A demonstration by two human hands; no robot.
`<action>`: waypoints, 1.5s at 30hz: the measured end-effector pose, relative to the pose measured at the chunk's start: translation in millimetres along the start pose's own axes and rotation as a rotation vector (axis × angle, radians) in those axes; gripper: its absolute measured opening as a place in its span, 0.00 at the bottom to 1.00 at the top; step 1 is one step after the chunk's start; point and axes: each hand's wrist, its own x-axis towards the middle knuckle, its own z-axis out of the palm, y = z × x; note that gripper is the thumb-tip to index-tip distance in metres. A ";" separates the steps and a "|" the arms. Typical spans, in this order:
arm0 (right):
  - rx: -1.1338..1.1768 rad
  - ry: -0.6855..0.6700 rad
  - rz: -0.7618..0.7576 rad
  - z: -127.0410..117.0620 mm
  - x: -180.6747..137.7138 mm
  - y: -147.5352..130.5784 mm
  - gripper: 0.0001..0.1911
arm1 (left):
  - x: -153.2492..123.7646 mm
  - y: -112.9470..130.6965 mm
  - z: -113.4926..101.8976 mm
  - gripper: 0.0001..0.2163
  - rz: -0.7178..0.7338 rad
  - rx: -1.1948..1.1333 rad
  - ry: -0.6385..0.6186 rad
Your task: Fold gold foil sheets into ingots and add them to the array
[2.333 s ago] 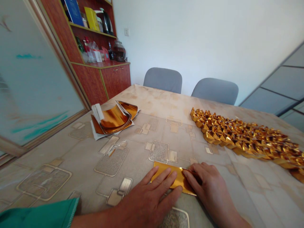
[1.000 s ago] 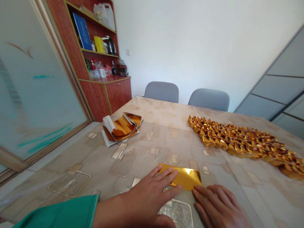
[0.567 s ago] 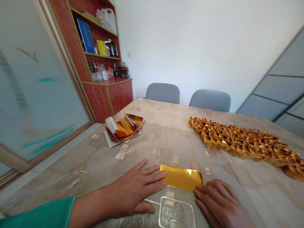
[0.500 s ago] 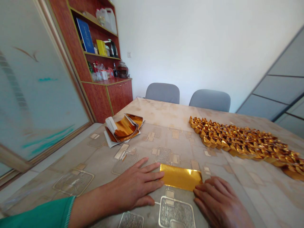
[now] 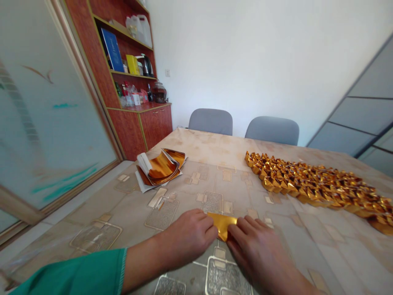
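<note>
A piece of gold foil paper (image 5: pixel 222 224) lies on the patterned tablecloth (image 5: pixel 196 246) between my two hands, its ends covered by fingers. My left hand (image 5: pixel 193 233) is closed, its fingertips gripping the paper's left end. With curled fingers, my right hand (image 5: pixel 254 241) pinches the right part, where the lower corner looks folded to a slant. Beyond my left hand rests a loose stack of gold and white foil sheets (image 5: pixel 161 166), curled upward. Right of my hands spread rows of folded gold paper pieces (image 5: pixel 310 184).
Two grey chairs (image 5: pixel 210 121) stand along the table's far edge. A red-brown cabinet (image 5: pixel 129 129) with bottles, a kettle and a blue folder (image 5: pixel 112 50) stands at the back left. A frosted sliding door (image 5: pixel 58 123) is on the left.
The paper went from a flat strip to a shorter, folded shape. My left hand, spread flat before, has curled its fingers onto it. My right hand has moved left, closer to my left hand.
</note>
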 end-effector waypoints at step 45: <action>0.415 -0.008 0.107 0.0 -4.8 -13.4 0.08 | 0.4 6.7 3.1 0.07 -0.196 -0.442 0.033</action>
